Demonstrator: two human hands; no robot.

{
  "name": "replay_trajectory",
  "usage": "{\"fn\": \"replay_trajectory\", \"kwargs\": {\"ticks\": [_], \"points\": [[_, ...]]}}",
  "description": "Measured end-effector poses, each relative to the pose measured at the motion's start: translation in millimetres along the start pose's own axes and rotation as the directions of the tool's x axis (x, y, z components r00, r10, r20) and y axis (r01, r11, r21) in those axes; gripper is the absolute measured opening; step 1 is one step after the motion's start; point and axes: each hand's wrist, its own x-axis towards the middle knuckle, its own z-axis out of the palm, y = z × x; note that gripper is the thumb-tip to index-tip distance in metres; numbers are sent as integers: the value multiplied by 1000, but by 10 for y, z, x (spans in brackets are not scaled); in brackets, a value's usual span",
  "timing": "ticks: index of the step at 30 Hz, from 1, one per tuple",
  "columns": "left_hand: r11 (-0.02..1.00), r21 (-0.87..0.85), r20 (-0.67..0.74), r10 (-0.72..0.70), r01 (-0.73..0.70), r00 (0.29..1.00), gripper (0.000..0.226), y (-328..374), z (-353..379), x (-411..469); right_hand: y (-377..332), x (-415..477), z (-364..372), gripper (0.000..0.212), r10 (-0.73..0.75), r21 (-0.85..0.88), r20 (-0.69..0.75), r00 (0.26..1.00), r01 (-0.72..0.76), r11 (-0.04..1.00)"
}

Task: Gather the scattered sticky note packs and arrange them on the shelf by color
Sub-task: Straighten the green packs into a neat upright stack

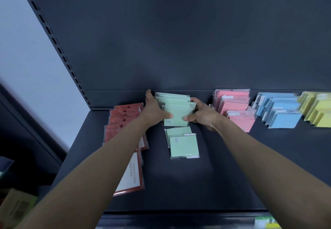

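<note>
We are squaring up the green row (176, 106) on the shelf (188, 184). As we judge it, the way to do this well is to press evenly from both sides, so the packs line up edge to edge without their clear sleeves fanning out or tipping forward. Then we nudge the whole row toward twelve o'clock until it sits in line with its neighbours. Our left hand (155, 110) lies along the nine o'clock side of the row, fingers reaching toward the back panel (179, 49) and the thumb hooked across the face of the front pack. Our right hand (201, 117) wraps the three o'clock side, fingers curled round the edges and its thumb on that same front face. So the grip is closed on the row from both sides, with the packs lying directly between the two palms. Two loose green packs (182, 144) lie flat and overlapping just at six o'clock of the grip, apart from both hands; they look like the next to be added. The red packs (125, 119) run at nine o'clock of the left hand, partly hidden. The pink packs (234, 107), blue packs (281, 111) and yellow packs (318, 111) follow in turn toward three o'clock, the far ones blurred.
</note>
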Motion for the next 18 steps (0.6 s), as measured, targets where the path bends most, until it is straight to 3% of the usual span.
{"fn": "replay_trajectory", "kwargs": {"ticks": [6, 18], "points": [[994, 33, 9, 104, -104, 995, 81, -3, 24, -47, -36, 19, 12, 70, -27, -27, -9, 1000, 27, 999], [990, 53, -171, 139, -132, 975, 68, -155, 89, -110, 12, 48, -2, 62, 12, 24, -47, 999, -11, 1000]]}}
